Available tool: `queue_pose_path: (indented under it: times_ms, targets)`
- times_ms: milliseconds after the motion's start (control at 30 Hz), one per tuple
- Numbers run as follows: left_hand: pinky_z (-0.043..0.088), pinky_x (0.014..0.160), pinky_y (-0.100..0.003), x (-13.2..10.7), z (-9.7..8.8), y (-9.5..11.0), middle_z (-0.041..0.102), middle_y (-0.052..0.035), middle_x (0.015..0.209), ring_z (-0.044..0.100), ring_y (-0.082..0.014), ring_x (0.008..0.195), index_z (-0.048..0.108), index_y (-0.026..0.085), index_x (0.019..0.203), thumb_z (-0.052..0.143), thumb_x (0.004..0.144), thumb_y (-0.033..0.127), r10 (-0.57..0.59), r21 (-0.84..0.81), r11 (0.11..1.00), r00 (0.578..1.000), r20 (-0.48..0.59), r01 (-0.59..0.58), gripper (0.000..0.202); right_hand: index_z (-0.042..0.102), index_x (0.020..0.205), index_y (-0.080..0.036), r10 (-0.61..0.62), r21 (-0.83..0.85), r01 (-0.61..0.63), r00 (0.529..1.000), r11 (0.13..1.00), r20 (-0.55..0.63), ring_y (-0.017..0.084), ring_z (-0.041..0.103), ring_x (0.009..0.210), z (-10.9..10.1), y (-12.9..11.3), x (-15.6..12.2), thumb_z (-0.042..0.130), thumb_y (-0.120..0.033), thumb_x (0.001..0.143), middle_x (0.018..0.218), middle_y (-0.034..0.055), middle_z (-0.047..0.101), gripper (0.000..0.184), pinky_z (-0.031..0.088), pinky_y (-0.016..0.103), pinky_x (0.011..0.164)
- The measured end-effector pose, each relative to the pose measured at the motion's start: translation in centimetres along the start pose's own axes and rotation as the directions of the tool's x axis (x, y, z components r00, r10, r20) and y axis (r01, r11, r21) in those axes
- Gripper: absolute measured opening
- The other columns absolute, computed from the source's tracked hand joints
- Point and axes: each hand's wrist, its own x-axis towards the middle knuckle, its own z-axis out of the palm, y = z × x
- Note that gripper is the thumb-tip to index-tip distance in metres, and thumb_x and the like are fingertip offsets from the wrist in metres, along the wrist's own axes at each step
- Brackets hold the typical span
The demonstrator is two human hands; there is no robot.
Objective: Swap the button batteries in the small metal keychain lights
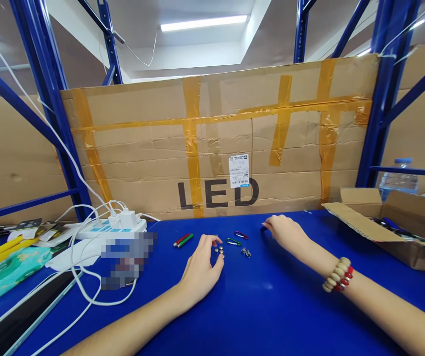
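My left hand rests on the blue table with thumb and fingers apart, curved around several small round metal pieces. What lies under its fingertips is partly hidden. To its left lie a red stick and a green stick, side by side. Between my hands are a red carabiner, a green carabiner and a few small silver metal parts. Farther right, my right hand is closed in a pinch at the tabletop; a small dark thing at its fingertips is too small to name.
A white power strip with tangled white cables stands at left, near a green packet. An open cardboard box sits at right. Taped cardboard walls off the back, between blue rack posts.
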Motion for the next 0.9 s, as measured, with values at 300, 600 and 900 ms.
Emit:
queue_pose_path:
  times_ms: [300, 600, 900]
  targets:
    - [0.038, 0.061, -0.024, -0.2, -0.2, 0.4, 0.051, 0.0020, 0.092, 0.049, -0.0110, 0.064, 0.050, 0.023, 0.086, 0.041, 0.080, 0.017, 0.068, 0.050, 0.996, 0.993, 0.092, -0.073, 0.013, 0.064, 0.094, -0.009, 0.125, -0.099, -0.114, 0.986, 0.989, 0.112, 0.025, 0.065, 0.087, -0.2, 0.2, -0.3, 0.047, -0.004, 0.082, 0.094, 0.0174, 0.066, 0.021, 0.046, 0.027, 0.061]
    - [0.039, 0.060, -0.024, -0.2, -0.4, 0.7, 0.053, 0.0010, 0.092, 0.051, -0.0115, 0.066, 0.052, 0.022, 0.084, 0.039, 0.080, 0.016, 0.057, 0.056, 0.996, 0.992, 0.114, -0.063, 0.015, 0.065, 0.091, -0.008, 0.200, -0.146, -0.186, 0.976, 0.972, 0.088, 0.028, 0.065, 0.088, -0.2, 1.1, 0.1, 0.052, -0.003, 0.076, 0.094, 0.0199, 0.067, 0.020, 0.045, 0.030, 0.064]
    - [0.039, 0.061, -0.024, 0.0, -0.6, 0.5, 0.058, 0.0020, 0.082, 0.052, -0.0124, 0.064, 0.053, 0.023, 0.089, 0.040, 0.080, 0.014, -0.017, 0.149, 0.989, 0.997, 0.081, 0.005, 0.018, 0.066, 0.084, -0.006, 0.201, -0.161, -0.193, 0.979, 0.968, 0.034, 0.028, 0.066, 0.083, -0.4, 1.1, 0.0, 0.046, 0.002, 0.077, 0.085, 0.0208, 0.068, 0.023, 0.044, 0.030, 0.059]
